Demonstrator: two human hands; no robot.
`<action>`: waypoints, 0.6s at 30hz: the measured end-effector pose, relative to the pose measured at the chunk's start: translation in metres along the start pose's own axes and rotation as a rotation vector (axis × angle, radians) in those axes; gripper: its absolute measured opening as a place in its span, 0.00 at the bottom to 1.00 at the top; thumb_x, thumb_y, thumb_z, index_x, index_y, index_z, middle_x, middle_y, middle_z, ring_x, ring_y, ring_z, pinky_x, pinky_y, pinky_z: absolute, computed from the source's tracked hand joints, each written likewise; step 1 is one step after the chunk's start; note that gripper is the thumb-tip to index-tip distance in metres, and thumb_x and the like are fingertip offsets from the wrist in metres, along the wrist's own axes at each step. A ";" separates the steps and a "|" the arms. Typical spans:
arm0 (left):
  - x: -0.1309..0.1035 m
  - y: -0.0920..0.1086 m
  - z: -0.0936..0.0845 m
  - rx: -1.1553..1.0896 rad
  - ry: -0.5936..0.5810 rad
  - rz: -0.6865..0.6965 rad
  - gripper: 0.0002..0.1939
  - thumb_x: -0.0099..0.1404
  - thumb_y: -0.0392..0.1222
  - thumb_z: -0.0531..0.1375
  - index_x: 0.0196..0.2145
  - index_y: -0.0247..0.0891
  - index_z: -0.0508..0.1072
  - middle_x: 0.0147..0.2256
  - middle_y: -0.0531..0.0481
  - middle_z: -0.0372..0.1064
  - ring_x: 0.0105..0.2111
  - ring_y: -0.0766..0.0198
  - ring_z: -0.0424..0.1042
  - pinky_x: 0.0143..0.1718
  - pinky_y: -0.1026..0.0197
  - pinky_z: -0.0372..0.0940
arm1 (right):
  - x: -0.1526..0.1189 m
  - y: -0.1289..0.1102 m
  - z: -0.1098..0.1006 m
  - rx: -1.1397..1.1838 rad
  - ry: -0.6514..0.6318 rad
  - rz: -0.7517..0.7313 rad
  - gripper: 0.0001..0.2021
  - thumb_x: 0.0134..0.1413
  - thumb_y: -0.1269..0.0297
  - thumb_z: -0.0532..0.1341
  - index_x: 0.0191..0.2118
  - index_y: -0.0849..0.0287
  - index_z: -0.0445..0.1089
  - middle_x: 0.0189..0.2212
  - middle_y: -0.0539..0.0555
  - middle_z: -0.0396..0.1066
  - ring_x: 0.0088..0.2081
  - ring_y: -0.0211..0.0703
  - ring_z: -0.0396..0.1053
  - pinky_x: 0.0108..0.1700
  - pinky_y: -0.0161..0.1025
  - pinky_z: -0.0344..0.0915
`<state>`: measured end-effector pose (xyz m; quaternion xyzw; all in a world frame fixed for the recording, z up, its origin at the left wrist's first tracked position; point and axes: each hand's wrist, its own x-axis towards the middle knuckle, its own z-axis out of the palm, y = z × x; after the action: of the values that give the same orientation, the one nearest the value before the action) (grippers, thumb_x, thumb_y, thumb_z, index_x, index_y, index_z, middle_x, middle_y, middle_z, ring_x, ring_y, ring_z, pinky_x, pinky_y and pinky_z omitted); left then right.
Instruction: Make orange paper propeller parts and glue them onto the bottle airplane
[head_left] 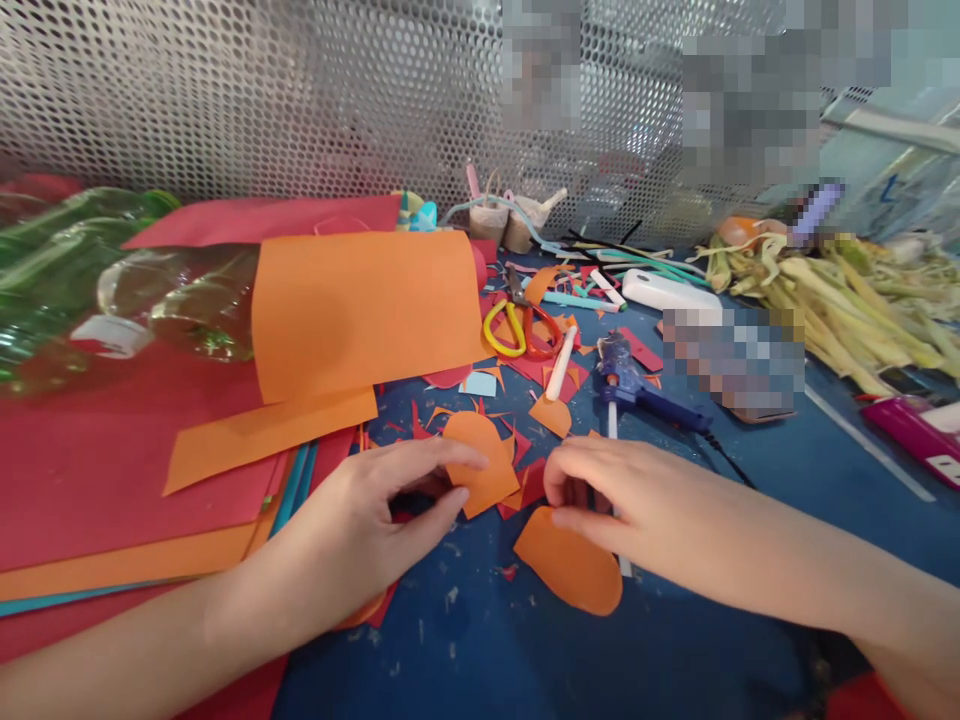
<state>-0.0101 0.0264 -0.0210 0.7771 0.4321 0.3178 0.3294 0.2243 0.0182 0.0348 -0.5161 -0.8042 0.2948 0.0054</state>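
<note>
My left hand (382,510) has its index finger over a round-topped orange paper piece (487,480) and its thumb at the near edge, gripping it. To the right, my right hand (607,490) pinches the upper edge of an orange paper petal (574,565) between thumb and curled fingers. The petal hangs toward me, low over the blue table. Red and orange paper scraps (532,480) lie between and behind the hands. A blue glue gun (645,390) rests just beyond my right hand, its white glue stick pointing toward me.
Scissors (525,330) with yellow and red handles and a white marker (561,365) lie behind the scraps. Orange sheets (367,310), red paper (112,450) and plastic bottles (127,300) fill the left. A phone (731,370) and dried husks (862,300) are at right, before a perforated metal panel (300,100).
</note>
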 end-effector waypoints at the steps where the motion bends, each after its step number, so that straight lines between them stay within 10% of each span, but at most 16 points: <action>1: 0.000 0.001 0.000 0.004 -0.024 0.006 0.11 0.61 0.37 0.57 0.41 0.44 0.75 0.30 0.55 0.76 0.24 0.68 0.74 0.29 0.68 0.70 | 0.000 0.000 -0.004 0.062 -0.025 0.013 0.05 0.58 0.67 0.58 0.31 0.55 0.66 0.28 0.48 0.69 0.30 0.38 0.66 0.30 0.35 0.58; 7: 0.001 0.000 -0.001 -0.002 -0.108 0.076 0.15 0.60 0.34 0.57 0.44 0.44 0.75 0.29 0.56 0.76 0.24 0.69 0.73 0.28 0.70 0.69 | 0.010 0.003 -0.011 0.619 -0.095 0.054 0.07 0.53 0.66 0.62 0.35 0.56 0.61 0.30 0.46 0.68 0.32 0.36 0.69 0.35 0.33 0.65; 18: 0.004 0.001 -0.002 0.058 -0.108 0.181 0.11 0.62 0.32 0.57 0.37 0.44 0.77 0.31 0.55 0.75 0.29 0.68 0.74 0.32 0.69 0.68 | 0.023 0.002 0.012 0.587 -0.047 0.088 0.10 0.52 0.71 0.62 0.29 0.57 0.57 0.26 0.44 0.60 0.28 0.33 0.62 0.31 0.32 0.61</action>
<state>-0.0101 0.0297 -0.0183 0.8381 0.3509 0.2914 0.2994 0.2115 0.0325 0.0171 -0.5199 -0.6614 0.5265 0.1227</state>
